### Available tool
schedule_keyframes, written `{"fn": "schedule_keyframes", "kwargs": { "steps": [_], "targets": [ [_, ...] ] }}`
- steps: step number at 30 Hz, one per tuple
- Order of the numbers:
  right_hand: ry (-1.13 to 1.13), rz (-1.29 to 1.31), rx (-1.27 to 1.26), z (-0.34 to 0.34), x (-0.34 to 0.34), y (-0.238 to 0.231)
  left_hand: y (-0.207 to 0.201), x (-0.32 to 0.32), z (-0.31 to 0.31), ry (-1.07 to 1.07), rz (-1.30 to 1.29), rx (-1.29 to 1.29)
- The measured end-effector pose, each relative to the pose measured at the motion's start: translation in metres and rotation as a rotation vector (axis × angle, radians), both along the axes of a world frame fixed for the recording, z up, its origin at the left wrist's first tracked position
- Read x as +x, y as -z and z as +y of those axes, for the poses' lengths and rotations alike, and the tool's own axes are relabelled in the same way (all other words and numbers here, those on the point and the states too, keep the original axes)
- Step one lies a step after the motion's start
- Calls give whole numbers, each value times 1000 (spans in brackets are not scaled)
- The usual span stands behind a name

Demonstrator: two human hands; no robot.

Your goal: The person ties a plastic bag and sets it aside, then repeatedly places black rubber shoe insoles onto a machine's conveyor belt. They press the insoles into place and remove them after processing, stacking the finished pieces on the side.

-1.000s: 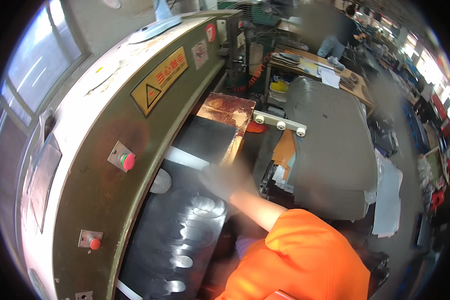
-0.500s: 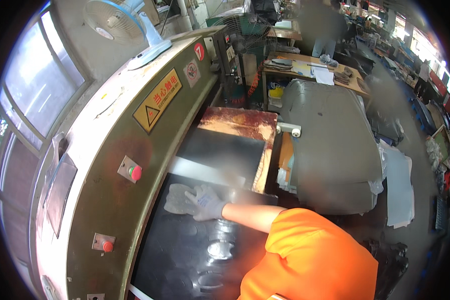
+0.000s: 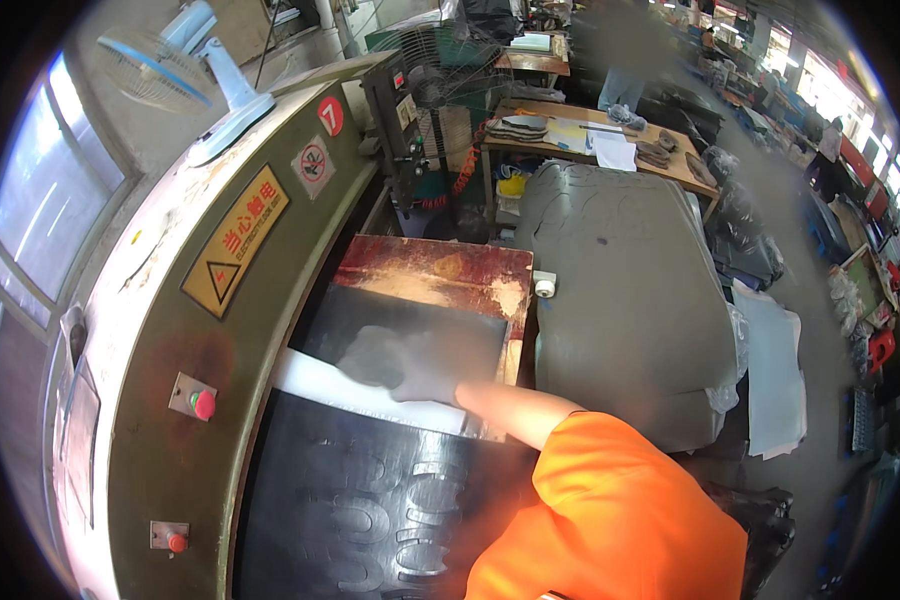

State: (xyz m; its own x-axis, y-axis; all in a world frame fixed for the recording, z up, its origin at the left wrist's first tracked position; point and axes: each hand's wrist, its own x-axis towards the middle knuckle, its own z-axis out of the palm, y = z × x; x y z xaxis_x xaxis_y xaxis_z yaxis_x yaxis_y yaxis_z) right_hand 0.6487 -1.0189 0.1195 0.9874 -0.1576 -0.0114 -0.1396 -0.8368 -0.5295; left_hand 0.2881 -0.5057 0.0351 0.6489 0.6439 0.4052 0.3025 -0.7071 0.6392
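My right hand (image 3: 425,380), in a grey work glove, reaches in from the right, its fingers smeared by motion. At its fingertips is a flat dark grey piece with a waisted, sole-like outline (image 3: 372,356), which moves along with the hand. Both are over the white strip (image 3: 315,378) and the smaller black sheet (image 3: 345,312) behind it. Nearer to me lies a shiny black sheet (image 3: 310,500) marked with several curved, sole-like outlines. My left hand is out of view.
A green machine beam (image 3: 160,430) with red buttons runs along the left, carrying a blue fan (image 3: 232,125). Behind the sheets is a worn brown board (image 3: 430,270). A large grey covered stack (image 3: 630,300) stands at right, with a wooden table (image 3: 570,140) beyond.
My right hand has moved away from me with the grey piece, off the shiny black sheet to the white strip. The view has shifted, so the machine beam appears further left.
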Motion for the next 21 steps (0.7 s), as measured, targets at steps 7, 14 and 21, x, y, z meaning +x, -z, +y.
{"fn": "schedule_keyframes", "kwargs": {
  "steps": [7,14,21],
  "targets": [
    [-45,-297,-91,-54,-49,24,9,-9,10,52,-101,103],
    [487,-506,420,-84,-206,44,-20,39,-18,118,-195,205],
    [315,733,1769,-27,-285,83,-51,124,-219,668,32,341]
  ]
}}
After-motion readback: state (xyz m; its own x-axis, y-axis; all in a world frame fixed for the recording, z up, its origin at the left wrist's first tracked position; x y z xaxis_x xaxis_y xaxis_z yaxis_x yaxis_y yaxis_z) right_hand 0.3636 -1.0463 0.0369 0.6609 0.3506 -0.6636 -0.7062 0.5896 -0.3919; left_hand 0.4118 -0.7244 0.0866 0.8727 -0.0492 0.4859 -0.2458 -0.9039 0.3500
